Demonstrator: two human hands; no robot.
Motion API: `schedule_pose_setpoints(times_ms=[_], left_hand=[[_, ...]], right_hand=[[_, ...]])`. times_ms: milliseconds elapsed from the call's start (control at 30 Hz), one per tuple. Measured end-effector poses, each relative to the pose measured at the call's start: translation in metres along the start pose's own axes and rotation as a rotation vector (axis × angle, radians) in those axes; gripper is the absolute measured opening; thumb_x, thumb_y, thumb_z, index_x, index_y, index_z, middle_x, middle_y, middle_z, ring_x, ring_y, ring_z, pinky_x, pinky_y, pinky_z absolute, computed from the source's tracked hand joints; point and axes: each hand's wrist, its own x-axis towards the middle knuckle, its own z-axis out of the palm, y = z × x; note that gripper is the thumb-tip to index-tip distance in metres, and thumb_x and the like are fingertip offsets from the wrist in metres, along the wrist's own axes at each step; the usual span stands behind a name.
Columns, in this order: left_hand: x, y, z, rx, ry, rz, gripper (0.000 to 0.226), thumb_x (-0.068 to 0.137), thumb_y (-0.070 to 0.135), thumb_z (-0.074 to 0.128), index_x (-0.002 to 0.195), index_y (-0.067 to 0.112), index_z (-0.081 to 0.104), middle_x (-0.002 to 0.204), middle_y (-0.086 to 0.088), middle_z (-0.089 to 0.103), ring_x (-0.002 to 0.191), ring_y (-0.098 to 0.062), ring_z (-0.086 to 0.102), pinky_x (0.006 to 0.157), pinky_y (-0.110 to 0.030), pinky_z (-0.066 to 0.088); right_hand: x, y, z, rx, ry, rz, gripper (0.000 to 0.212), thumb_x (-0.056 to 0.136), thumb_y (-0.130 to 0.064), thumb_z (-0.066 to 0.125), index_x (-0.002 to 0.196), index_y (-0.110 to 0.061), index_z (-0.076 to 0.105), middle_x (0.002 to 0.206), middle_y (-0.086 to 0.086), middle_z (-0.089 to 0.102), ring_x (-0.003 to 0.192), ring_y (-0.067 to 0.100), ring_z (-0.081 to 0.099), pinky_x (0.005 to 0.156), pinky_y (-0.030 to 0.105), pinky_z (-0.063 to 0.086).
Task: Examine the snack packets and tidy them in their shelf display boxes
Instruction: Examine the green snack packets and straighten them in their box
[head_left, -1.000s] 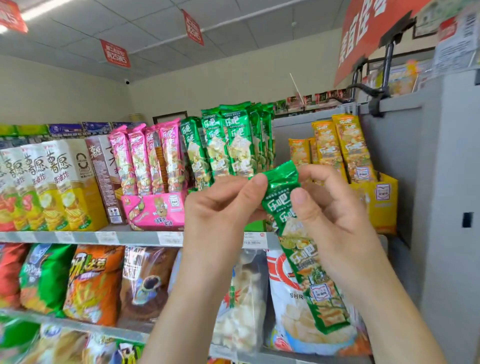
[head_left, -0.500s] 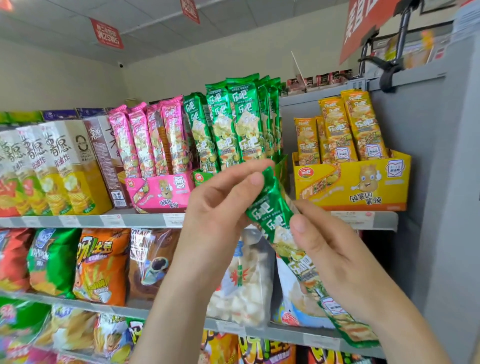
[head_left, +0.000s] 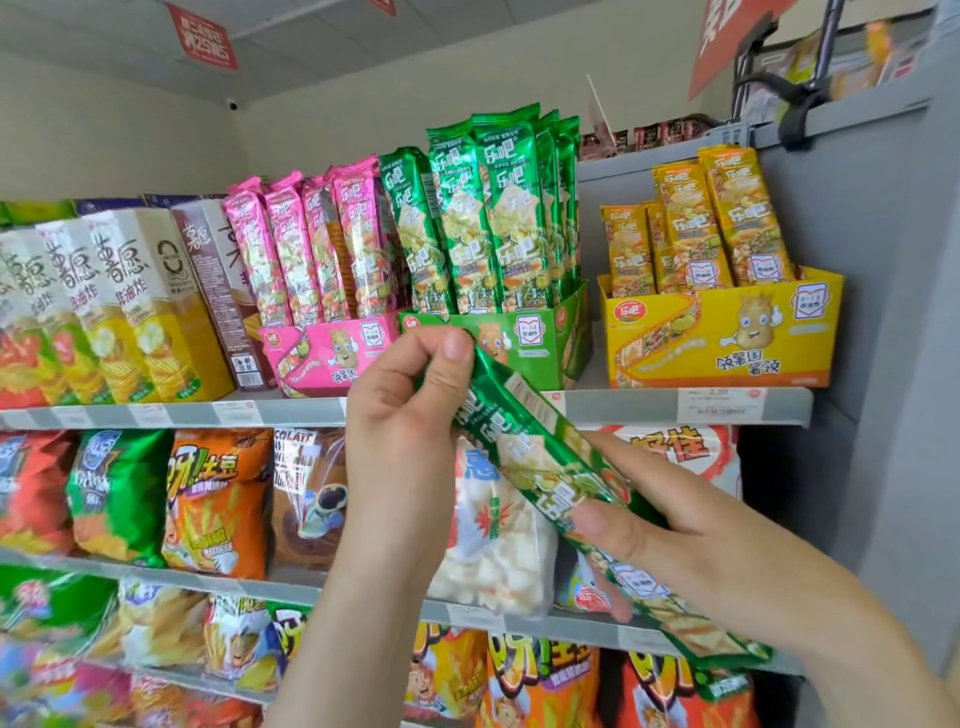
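**Green packet held in front of the top shelf**

A green packet (head_left: 527, 452) is held slantwise in front of the shelf (head_left: 623, 406). Its upper end points to 11 o'clock and its lower end to 5 o'clock. The left hand (head_left: 410, 415) pinches the upper end between thumb and fingertips. The right hand (head_left: 675, 540) grips the lower half, with the thumb on the front face and the fingers curled behind. At 12 o'clock from the left hand stands the green box (head_left: 535, 340), filled with upright packets (head_left: 498, 218) of the same kind. A pink box (head_left: 322, 353) sits just beside it at 9 o'clock. A yellow box (head_left: 727, 343) stands apart at 3 o'clock. Snack bags (head_left: 218, 499) stand at 6 o'clock, under the shelf.
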Motion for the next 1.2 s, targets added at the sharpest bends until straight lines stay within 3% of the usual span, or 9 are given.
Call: schedule_pose_setpoints(times_ms=[133, 233, 400, 533, 700, 833, 933, 1100, 1200], left_hand=[[-0.002, 0.007, -0.007, 0.109, -0.135, -0.027, 0.022, 0.079, 0.041, 0.073, 0.068, 0.023, 0.066, 0.068, 0.002, 0.054, 0.065, -0.015, 0.048, 0.061, -0.03, 0.039], [-0.003, 0.006, -0.006, 0.202, -0.034, 0.001, 0.026, 0.068, 0.041, 0.079, 0.066, 0.021, 0.063, 0.067, -0.007, 0.051, 0.065, -0.02, 0.045, 0.062, -0.04, 0.039], [-0.007, 0.0, -0.004, 0.282, 0.059, 0.034, 0.012, 0.071, 0.027, 0.076, 0.065, 0.025, 0.066, 0.056, 0.006, 0.053, 0.056, -0.012, 0.043, 0.049, -0.02, 0.033], [-0.009, -0.001, -0.003, 0.264, 0.056, 0.028, 0.017, 0.071, 0.023, 0.077, 0.083, 0.022, 0.065, 0.073, 0.006, 0.061, 0.068, -0.011, 0.056, 0.06, -0.022, 0.046], [-0.015, -0.008, -0.002, 0.194, 0.063, -0.131, 0.068, 0.063, 0.024, 0.084, 0.124, 0.026, 0.054, 0.112, -0.018, 0.063, 0.096, -0.033, 0.066, 0.076, -0.036, 0.059], [-0.026, -0.013, 0.007, 0.045, -0.032, -0.191, 0.056, 0.067, 0.016, 0.085, 0.116, 0.007, 0.06, 0.096, -0.012, 0.074, 0.085, -0.025, 0.073, 0.066, -0.028, 0.058], [-0.024, -0.013, 0.004, 0.053, 0.032, -0.149, 0.046, 0.069, 0.019, 0.083, 0.11, 0.007, 0.066, 0.096, -0.018, 0.073, 0.087, -0.028, 0.071, 0.074, -0.035, 0.059], [-0.012, -0.008, -0.008, -0.016, 0.238, -0.204, 0.096, 0.059, 0.038, 0.088, 0.138, 0.002, 0.047, 0.134, -0.021, 0.056, 0.12, -0.028, 0.058, 0.091, -0.034, 0.052], [-0.011, -0.008, -0.007, -0.066, 0.201, -0.18, 0.08, 0.068, 0.033, 0.08, 0.134, 0.001, 0.05, 0.131, -0.019, 0.059, 0.115, -0.019, 0.061, 0.087, -0.038, 0.055]], right_hand=[[-0.004, 0.002, 0.007, -0.083, 0.132, 0.022, 0.036, 0.079, -0.069, 0.056, 0.113, -0.057, 0.057, 0.091, -0.007, 0.07, 0.068, 0.017, 0.064, 0.06, 0.026, 0.053], [-0.004, 0.001, 0.018, -0.22, 0.214, 0.021, 0.034, 0.082, -0.07, 0.05, 0.111, -0.051, 0.055, 0.074, -0.015, 0.065, 0.055, 0.002, 0.055, 0.048, 0.016, 0.041], [-0.004, -0.002, 0.029, -0.512, 0.321, 0.091, 0.043, 0.08, -0.08, 0.034, 0.112, -0.053, 0.043, 0.077, -0.024, 0.063, 0.065, 0.002, 0.06, 0.05, 0.018, 0.041], [-0.004, -0.002, 0.034, -0.631, 0.381, 0.089, 0.046, 0.079, -0.082, 0.027, 0.114, -0.053, 0.037, 0.074, -0.021, 0.063, 0.067, 0.0, 0.06, 0.047, 0.022, 0.043], [-0.003, -0.003, 0.041, -0.739, 0.456, 0.082, 0.049, 0.081, -0.08, 0.021, 0.114, -0.048, 0.037, 0.068, -0.017, 0.06, 0.062, 0.006, 0.059, 0.048, 0.026, 0.044], [0.0, -0.005, 0.046, -0.699, 0.494, 0.056, 0.044, 0.083, -0.078, 0.027, 0.113, -0.047, 0.04, 0.065, -0.017, 0.057, 0.06, 0.006, 0.058, 0.046, 0.022, 0.04], [0.0, 0.001, 0.043, -0.464, 0.374, 0.05, 0.044, 0.083, -0.077, 0.038, 0.121, -0.054, 0.037, 0.081, -0.018, 0.063, 0.069, 0.004, 0.06, 0.054, 0.021, 0.042], [-0.011, 0.015, 0.028, -0.192, 0.194, 0.074, 0.034, 0.086, -0.072, 0.039, 0.118, -0.061, 0.045, 0.088, -0.006, 0.066, 0.074, 0.007, 0.063, 0.069, 0.03, 0.051], [-0.011, 0.023, 0.032, -0.154, 0.297, 0.021, 0.029, 0.09, -0.067, 0.041, 0.112, -0.054, 0.053, 0.073, -0.005, 0.061, 0.058, 0.003, 0.054, 0.055, 0.022, 0.043]])
